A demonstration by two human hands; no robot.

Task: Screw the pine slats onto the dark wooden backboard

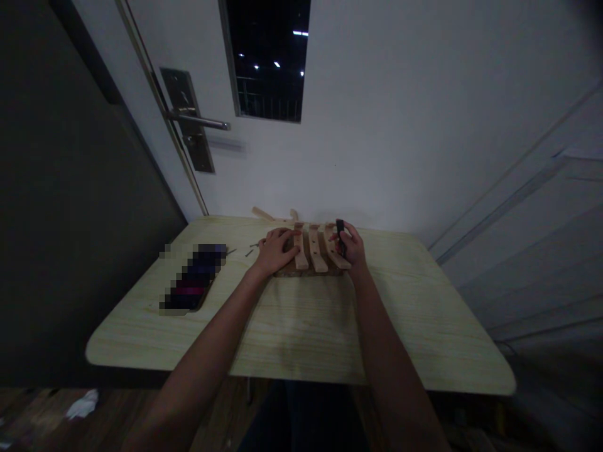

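A small wooden assembly of several pale curved slats point(316, 250) lies on a darker wooden base at the far middle of a light wood-grain table point(301, 326). My left hand point(276, 250) rests on its left side, fingers curled over the leftmost slat. On the assembly's right edge, my right hand point(351, 246) is closed round a small black tool point(340, 228) that points upward.
Loose wooden pieces point(268, 215) lie behind the assembly by the wall. Small dark screws point(249, 252) sit left of my left hand. A blurred dark object point(193, 282) lies on the table's left. A door with a metal handle point(200, 120) stands at the back left.
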